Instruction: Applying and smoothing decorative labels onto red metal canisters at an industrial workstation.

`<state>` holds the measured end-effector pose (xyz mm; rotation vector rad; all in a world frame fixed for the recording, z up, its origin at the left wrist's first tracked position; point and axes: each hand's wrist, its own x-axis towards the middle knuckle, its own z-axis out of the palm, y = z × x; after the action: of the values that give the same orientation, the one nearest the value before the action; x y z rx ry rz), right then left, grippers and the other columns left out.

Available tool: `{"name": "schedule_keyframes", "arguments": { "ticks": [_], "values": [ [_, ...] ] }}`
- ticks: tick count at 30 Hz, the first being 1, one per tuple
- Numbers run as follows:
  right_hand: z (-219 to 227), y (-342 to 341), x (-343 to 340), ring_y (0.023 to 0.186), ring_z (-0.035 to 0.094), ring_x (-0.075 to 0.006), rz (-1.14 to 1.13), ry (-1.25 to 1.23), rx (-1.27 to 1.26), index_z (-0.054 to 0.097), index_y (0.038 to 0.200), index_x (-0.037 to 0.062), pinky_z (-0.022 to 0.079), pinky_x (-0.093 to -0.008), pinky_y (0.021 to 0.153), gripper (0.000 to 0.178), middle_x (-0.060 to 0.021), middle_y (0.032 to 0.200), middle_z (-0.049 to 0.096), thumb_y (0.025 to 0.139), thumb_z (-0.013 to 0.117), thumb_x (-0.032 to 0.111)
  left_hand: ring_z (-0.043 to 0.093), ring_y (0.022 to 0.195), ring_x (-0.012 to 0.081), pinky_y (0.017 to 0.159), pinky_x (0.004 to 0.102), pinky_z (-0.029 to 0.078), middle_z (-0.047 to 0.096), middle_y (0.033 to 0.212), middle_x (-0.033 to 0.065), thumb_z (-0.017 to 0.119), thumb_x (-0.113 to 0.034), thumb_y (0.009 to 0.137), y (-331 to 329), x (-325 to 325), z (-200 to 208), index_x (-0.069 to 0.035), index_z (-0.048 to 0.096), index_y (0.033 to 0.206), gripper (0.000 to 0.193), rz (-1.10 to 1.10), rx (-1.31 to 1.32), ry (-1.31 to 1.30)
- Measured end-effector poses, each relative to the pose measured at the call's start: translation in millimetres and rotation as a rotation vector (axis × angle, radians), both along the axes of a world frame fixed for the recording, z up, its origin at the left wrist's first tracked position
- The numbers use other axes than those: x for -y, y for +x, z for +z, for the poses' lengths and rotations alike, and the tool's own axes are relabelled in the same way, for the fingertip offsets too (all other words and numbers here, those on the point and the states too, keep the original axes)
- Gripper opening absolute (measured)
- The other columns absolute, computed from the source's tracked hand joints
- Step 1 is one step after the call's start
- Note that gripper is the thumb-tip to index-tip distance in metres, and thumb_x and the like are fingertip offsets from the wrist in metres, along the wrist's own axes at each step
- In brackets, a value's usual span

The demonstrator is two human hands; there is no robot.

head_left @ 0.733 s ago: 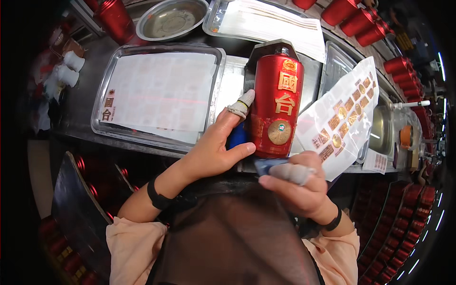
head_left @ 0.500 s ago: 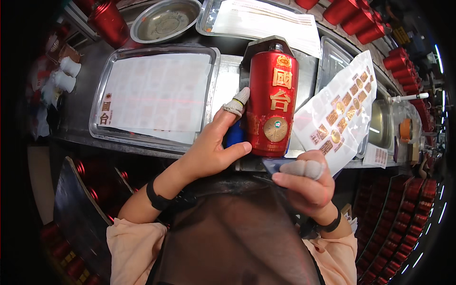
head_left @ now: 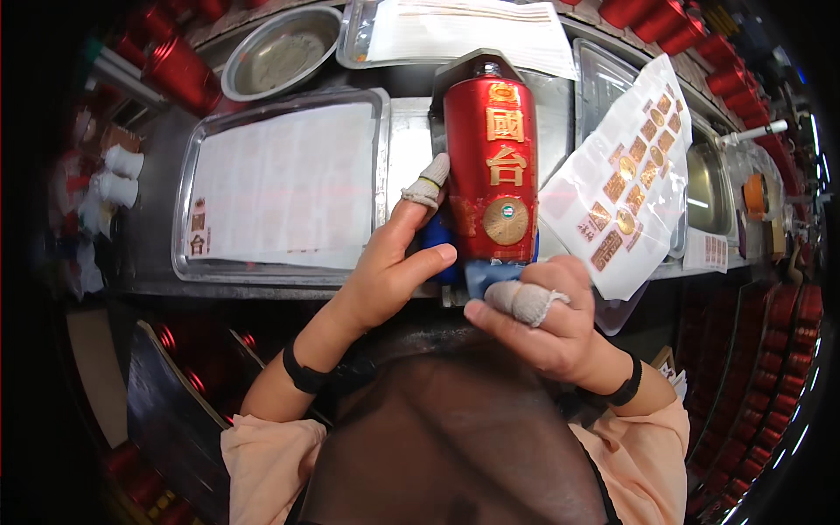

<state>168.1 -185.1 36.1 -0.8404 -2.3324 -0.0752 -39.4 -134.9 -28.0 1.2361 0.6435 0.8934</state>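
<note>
A red bottle (head_left: 468,171) with raised gold characters and a round gold emblem lies tilted, neck away from me, on a dark holder (head_left: 438,103) with blue parts. My left hand (head_left: 389,271) is at its left side, thumb and forefinger spread apart; a cloth cot with a band covers the forefinger. In my closed right hand (head_left: 551,319), also with a cloth finger cover, is a small bluish plastic scraper (head_left: 488,278) at the bottle's near end. Part of the scraper is hidden by the fingers. To the right lies a white sheet of gold and brown transfers (head_left: 634,188).
At left a metal tray (head_left: 382,166) holds white sheets (head_left: 280,179). Behind stand a metal bowl (head_left: 230,74) and another tray (head_left: 352,54) with stacked paper. Red bottles (head_left: 179,74) line the back edge; racks of red bottles (head_left: 770,376) stand at lower right.
My right hand has moved left and slightly up, bringing the scraper against the bottle's near end. The left hand keeps its place beside the bottle. The whole view has shifted slightly.
</note>
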Motion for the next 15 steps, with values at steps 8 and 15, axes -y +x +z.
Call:
{"name": "schedule_keyframes", "arguments": {
  "ticks": [8,15],
  "values": [
    [-9.3,16.8,6.6,0.073,0.063,-0.0166,-0.473,-0.56,-0.614,0.064,0.096,0.0015,0.05,-0.0292,0.066,0.021,-0.0087,0.084,0.066,0.081,0.077,0.008,0.035,0.143,0.027,0.117,0.038,0.026,0.034,0.155,0.0207,0.072,-0.026,0.091,19.9,6.5,-0.8,0.005,0.023,0.154,0.085,0.186,-0.32,0.168],
    [0.3,26.7,12.2,0.074,0.057,-0.0049,-0.643,-0.941,-0.967,0.061,0.098,0.001,0.047,-0.0215,0.066,0.023,-0.0009,0.082,0.063,0.082,0.077,0.007,0.033,0.144,0.0277,0.118,0.0376,0.026,0.034,0.155,0.0206,0.072,-0.016,0.089,24.3,5.9,10.2,0.005,0.012,0.156,0.092,0.18,-0.156,0.077]
  ]
}}
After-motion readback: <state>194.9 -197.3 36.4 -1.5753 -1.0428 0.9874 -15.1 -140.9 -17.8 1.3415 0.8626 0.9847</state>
